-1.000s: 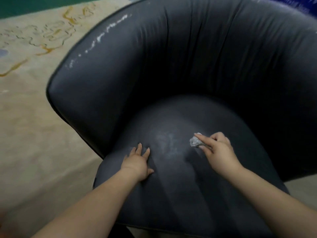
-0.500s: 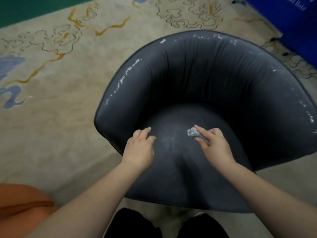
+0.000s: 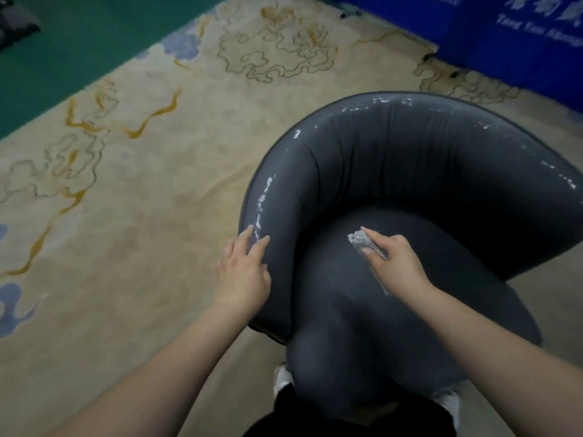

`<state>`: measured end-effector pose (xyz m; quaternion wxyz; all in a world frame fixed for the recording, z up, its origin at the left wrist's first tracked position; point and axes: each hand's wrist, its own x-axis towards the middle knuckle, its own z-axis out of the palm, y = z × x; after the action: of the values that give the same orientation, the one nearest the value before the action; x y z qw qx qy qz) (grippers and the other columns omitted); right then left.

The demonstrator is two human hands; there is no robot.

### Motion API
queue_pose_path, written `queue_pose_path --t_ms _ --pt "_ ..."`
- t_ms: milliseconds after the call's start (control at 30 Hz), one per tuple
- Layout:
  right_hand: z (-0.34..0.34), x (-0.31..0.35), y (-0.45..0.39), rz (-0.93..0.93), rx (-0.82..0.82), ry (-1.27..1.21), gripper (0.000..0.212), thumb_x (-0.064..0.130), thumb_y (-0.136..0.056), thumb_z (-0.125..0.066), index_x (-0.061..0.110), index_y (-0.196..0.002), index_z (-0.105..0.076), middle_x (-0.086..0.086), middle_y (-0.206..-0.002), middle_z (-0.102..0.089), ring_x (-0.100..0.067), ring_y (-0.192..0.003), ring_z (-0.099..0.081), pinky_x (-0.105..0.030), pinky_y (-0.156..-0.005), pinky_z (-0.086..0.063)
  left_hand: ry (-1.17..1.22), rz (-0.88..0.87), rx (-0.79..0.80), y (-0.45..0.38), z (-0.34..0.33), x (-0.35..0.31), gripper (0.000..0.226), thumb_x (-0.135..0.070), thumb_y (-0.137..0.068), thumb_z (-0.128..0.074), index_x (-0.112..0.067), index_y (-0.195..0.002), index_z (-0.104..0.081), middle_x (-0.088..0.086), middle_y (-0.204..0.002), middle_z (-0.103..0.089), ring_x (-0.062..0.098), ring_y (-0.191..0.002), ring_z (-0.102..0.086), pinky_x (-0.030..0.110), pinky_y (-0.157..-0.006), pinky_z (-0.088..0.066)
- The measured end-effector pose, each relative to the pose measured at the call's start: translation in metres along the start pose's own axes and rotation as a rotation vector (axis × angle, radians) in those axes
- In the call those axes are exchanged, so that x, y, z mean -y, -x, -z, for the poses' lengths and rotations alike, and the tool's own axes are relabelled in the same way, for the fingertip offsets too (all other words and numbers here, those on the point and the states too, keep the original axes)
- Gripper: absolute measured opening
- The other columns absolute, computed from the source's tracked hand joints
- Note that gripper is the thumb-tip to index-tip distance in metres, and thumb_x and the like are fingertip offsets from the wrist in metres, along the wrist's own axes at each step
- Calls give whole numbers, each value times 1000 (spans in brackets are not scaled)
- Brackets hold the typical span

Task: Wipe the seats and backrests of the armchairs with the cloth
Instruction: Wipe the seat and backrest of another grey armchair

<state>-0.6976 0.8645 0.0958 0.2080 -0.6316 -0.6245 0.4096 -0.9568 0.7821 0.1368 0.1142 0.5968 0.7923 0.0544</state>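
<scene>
A dark grey round armchair (image 3: 410, 171) with a curved backrest fills the right half of the view. White flaky marks run along its top rim. My right hand (image 3: 394, 263) pinches a small crumpled grey cloth (image 3: 359, 239) and holds it against the seat cushion (image 3: 362, 310) near the middle. My left hand (image 3: 244, 269) rests with straight fingers on the chair's left arm, by the white marks there.
The chair stands on a beige carpet (image 3: 126, 216) with yellow and blue swirls. A green floor strip (image 3: 79, 48) lies at the far left, and a blue board (image 3: 511, 39) with white lettering stands behind the chair. My dark trousers and shoes show at the bottom.
The view has pulled back and the chair now sits to the right. My left hand has left the seat and moved onto the chair's left arm. My right hand keeps the cloth on the seat.
</scene>
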Motion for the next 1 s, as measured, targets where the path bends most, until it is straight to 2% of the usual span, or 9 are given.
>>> queue_pose_path --t_ms 100,200,300,467,567,733,800,867,1000 --pt "-18 14 7 -26 -32 -16 42 29 -92 -58 46 -130 -50 8 -95 -40 -4 -78 -53 1 -50 -37 -9 -4 104 -19 8 35 61 -20 -87 -54 -26 -145 -37 4 -155 -25 30 -136 -23 40 -112 -21" --pt "-26 23 10 -75 -49 -48 42 29 -92 -57 48 -129 -51 14 -95 -38 -1 -75 -50 0 -43 -35 29 -12 200 -34 13 53 65 -26 -91 -52 -28 -150 -25 0 -159 -14 27 -140 -14 42 -115 -20" --pt "-30 28 9 -77 -51 -51 42 30 -92 -56 49 -129 -50 16 -95 -38 -1 -75 -51 0 -43 -35 43 -15 249 -44 12 59 68 -31 -93 -52 -31 -152 -18 -2 -160 -8 26 -142 -12 41 -115 -21" --pt "-37 32 6 -87 -56 -62 42 29 -91 -57 49 -128 -51 15 -95 -40 1 -76 -51 1 -47 -36 146 24 279 -62 12 62 72 -28 -93 -55 -31 -153 -16 -1 -161 -7 28 -145 -12 40 -117 -17" --pt "-45 35 8 -102 -101 -95 41 31 -92 -56 49 -129 -50 15 -95 -40 11 -79 -50 3 -52 -35 170 8 320 -78 10 69 76 -28 -92 -56 -30 -153 -11 0 -161 -7 26 -146 -12 39 -117 -18" --pt "-75 49 13 -188 -199 -127 39 39 -92 -52 53 -129 -48 14 -96 -40 7 -79 -51 -7 -44 -41 236 -107 391 -108 7 84 91 -26 -89 -63 -24 -153 1 0 -161 -13 23 -144 -22 38 -115 -25" --pt "-92 57 14 -229 -285 -175 37 36 -94 -50 49 -129 -50 11 -95 -41 11 -82 -49 -1 -54 -40 304 -151 451 -119 3 88 98 -26 -85 -68 -27 -154 3 -1 -159 -19 25 -139 -33 41 -112 -33" --pt "-111 64 15 -254 -357 -210 37 31 -96 -49 46 -130 -50 10 -96 -42 14 -86 -46 5 -66 -33 322 -212 492 -126 -1 94 102 -25 -83 -71 -27 -154 3 0 -156 -26 25 -134 -41 43 -108 -38" --pt "-149 78 28 -299 -411 -245 43 17 -94 -54 45 -127 -54 13 -93 -42 11 -88 -45 6 -77 -28 281 -290 552 -144 -6 103 109 -31 -81 -75 -21 -154 6 1 -155 -27 26 -125 -48 42 -103 -43"
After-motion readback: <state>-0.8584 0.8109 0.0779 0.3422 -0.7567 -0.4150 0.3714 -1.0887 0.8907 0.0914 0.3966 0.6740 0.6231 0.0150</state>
